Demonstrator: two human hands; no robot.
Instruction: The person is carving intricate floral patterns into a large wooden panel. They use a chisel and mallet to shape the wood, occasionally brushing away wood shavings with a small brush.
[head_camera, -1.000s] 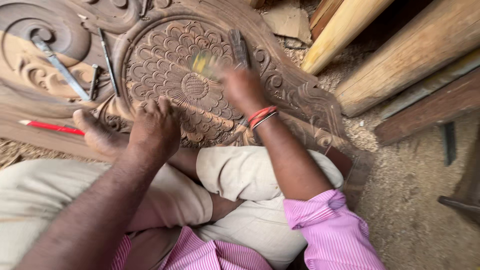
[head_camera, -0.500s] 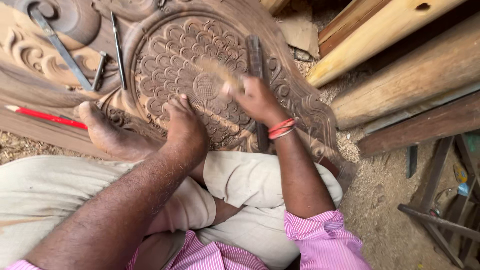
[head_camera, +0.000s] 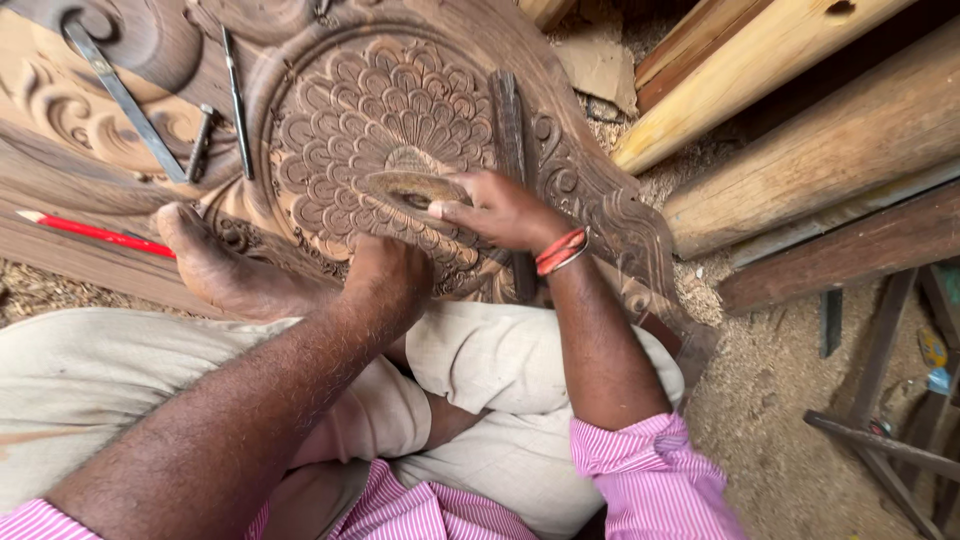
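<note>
Currently, your right hand (head_camera: 500, 212) grips a blurred mallet (head_camera: 415, 187) over the carved panel (head_camera: 380, 120). Your left hand (head_camera: 388, 280) is closed, apparently around a chisel. The fan motif looks largely cut; detailing appears to remain.

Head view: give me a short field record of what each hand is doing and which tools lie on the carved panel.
Work surface: carved wooden panel with a round scalloped medallion, lying on the ground
Right hand: grips a blurred wooden mallet over the medallion
Left hand: fist closed on the carving; what it holds is hidden
Bare foot: rests on the panel's lower edge
Loose tools: metal chisels at upper left, red pencil on the left
Surroundings: timber beams and sawdust on the right
</note>
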